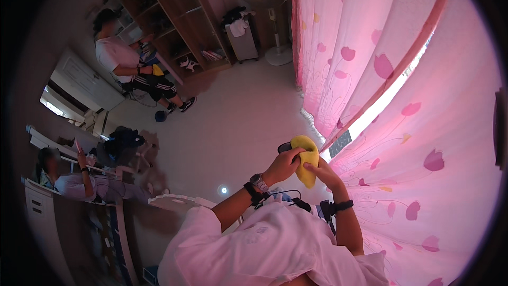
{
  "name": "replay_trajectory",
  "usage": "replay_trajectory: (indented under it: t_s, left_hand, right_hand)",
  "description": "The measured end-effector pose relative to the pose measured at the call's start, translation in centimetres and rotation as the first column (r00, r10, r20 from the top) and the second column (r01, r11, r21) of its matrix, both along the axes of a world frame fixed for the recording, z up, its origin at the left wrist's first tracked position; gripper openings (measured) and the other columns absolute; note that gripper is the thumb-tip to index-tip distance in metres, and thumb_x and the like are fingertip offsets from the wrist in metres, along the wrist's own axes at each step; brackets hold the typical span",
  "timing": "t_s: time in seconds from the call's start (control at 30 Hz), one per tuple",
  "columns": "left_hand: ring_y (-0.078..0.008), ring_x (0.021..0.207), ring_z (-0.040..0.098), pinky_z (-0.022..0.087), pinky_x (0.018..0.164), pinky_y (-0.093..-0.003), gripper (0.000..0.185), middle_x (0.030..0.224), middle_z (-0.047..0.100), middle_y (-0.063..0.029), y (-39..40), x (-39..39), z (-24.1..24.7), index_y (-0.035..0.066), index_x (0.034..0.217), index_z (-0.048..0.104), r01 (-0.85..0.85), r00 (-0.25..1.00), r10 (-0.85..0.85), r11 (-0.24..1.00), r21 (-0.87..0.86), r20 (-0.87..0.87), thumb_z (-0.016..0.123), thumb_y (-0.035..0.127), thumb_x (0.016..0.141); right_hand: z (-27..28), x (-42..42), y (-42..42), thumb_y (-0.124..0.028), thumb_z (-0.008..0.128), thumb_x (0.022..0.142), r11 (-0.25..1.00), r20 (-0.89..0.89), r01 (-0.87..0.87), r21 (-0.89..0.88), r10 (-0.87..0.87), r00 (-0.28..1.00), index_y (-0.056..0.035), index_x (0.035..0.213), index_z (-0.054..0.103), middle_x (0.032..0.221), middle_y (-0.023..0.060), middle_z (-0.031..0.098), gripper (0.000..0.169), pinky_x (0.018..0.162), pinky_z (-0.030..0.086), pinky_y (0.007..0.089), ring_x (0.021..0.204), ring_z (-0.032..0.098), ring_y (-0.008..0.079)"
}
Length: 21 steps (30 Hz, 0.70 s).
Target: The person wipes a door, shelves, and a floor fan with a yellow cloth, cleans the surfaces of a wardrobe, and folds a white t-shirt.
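In the middle of the view, a yellow soft item (305,145), curved and plush-looking, is held between my two hands. My left hand (282,167), with a metal watch and a black strap on its arm, grips it from the left. My right hand (325,172) holds its right side, thumb across the front; a black band circles that wrist. A dark rounded object (284,147) shows beside the yellow item, just above my left fingers; what it is cannot be told. Some of my fingertips are hidden.
Pink patterned curtains (381,87) hang close on my right. A person (119,57) stands by wooden shelves with a yellow item; another person (75,184) reclines on a bed at the left. A floor fan (278,53), a white door (85,77) and a loaded chair (119,153) stand around.
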<state>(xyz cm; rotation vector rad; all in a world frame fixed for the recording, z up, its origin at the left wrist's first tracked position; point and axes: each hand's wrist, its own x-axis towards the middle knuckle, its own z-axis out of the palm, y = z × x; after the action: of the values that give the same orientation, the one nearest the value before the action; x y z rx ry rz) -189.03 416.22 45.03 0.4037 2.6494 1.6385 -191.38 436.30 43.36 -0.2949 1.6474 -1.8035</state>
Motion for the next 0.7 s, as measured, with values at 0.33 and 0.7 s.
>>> replay_trajectory:
  t_s: [0.33, 0.7]
  left_hand:
    - [-0.0325, 0.107, 0.067, 0.054, 0.091, -0.0393, 0.038, 0.117, 0.066, -0.0207, -12.3, -7.7, -4.1, 0.001, 0.134, 0.051, -0.144, 0.984, 0.14, 0.989, 0.03, 0.107, 0.055, 0.012, 0.098]
    - [-0.0341, 0.111, 0.064, 0.053, 0.094, -0.0405, 0.057, 0.124, 0.062, -0.0203, -26.2, -25.3, -2.6, 0.0, 0.136, 0.047, -0.393, 0.92, 0.391, 0.916, -0.085, -0.035, 0.071, 0.023, 0.091]
  right_hand:
    - [-1.7, -13.3, -12.7, -0.031, 0.076, 0.089, 0.989, -0.013, -0.146, 0.008, 0.146, 0.989, -0.0027, 0.141, 0.045, 0.123, 0.0093, 0.063, 0.067, 0.096, 0.051, 0.033, 0.109, 0.062, 0.0177]
    - [-1.9, -36.3, -30.1, -0.035, 0.079, 0.084, 0.925, -0.24, -0.377, 0.051, 0.377, 0.894, -0.0019, 0.143, 0.042, 0.124, 0.0129, 0.062, 0.077, 0.1, 0.047, 0.0336, 0.113, 0.061, 0.0216]
